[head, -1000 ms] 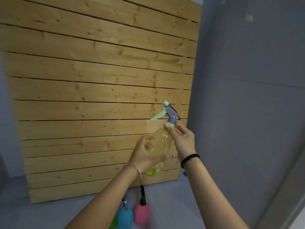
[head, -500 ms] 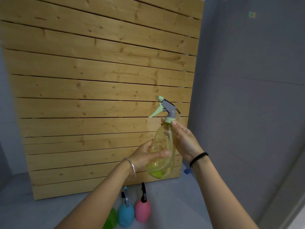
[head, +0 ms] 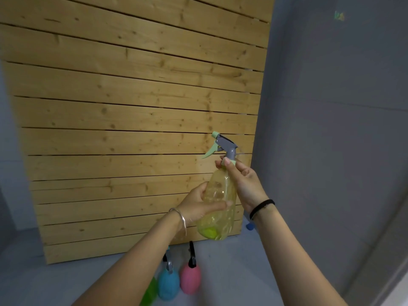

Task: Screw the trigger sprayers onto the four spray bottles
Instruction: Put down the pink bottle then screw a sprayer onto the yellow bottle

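Note:
I hold a clear yellow spray bottle (head: 218, 202) upright in the air in front of the wooden wall. My left hand (head: 198, 206) wraps around its belly. A grey trigger sprayer (head: 223, 145) with a pale green trigger and nozzle sits on the bottle's neck, and my right hand (head: 240, 180) pinches its green collar with thumb and fingers. On the floor below stand a pink bottle (head: 190, 279), a blue bottle (head: 169, 284) and a green bottle (head: 150, 293), the last partly hidden by my left arm. The pink and blue ones carry dark sprayers.
A slatted wooden panel (head: 132, 129) leans upright straight ahead. A grey wall (head: 331, 129) closes the right side. A small blue object (head: 250, 226) lies on the grey floor at the panel's right foot.
The bottle has come more upright and shifted slightly right. My right hand's fingers have turned on the sprayer's collar, and the sprayer's nozzle points more to the upper left.

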A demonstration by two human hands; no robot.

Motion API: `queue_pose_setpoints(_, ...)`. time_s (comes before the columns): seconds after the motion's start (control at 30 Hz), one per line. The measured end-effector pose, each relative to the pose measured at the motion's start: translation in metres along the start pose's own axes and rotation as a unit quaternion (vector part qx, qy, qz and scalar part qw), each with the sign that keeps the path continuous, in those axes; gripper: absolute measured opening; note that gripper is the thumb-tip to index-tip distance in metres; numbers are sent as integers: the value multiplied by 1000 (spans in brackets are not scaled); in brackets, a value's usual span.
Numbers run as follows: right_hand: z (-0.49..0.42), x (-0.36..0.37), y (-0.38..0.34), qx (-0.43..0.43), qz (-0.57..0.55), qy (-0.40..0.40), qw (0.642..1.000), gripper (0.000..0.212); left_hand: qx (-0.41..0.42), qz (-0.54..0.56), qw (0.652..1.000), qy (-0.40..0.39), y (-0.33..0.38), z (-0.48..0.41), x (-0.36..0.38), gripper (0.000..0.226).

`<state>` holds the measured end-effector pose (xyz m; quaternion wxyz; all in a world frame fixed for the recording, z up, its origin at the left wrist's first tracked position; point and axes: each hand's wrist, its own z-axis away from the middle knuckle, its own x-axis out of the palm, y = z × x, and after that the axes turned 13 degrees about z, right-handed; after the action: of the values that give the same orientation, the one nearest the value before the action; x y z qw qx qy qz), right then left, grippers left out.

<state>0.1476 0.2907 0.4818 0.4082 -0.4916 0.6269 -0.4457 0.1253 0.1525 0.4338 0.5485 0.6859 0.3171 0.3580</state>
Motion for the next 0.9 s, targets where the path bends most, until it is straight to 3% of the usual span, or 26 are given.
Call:
queue_pose_setpoints(0.2, -1, 7, -2, -8, -24, 82, 996, 33, 34, -42, 998, 34, 3, -3, 3, 60)
queue_pose_setpoints(0.33, 2, 2, -2, -3, 12, 4, 1000, 34, 13, -11, 999, 31, 2, 0, 0, 76)
queue_pose_setpoints(0.43, 2, -5, -3, 8, -18, -72, 997, 36, -26, 19, 999, -16, 4, 4, -9, 71)
queue_pose_setpoints(0.6, 0, -9, -1, 17, -19, -12, 1000, 41, -13, 5, 1000, -7, 3, 1, -11, 72)
queue_pose_setpoints(0.73, 1, -9, -4, -12, 63, -71, 995, 37, 4, -36, 999, -11, 0, -3, -14, 47)
queue_pose_setpoints(0.9, -3, -5, 1, -13, 55, -40, 998, 31, 15, -54, 998, 7, -3, -7, -20, 50)
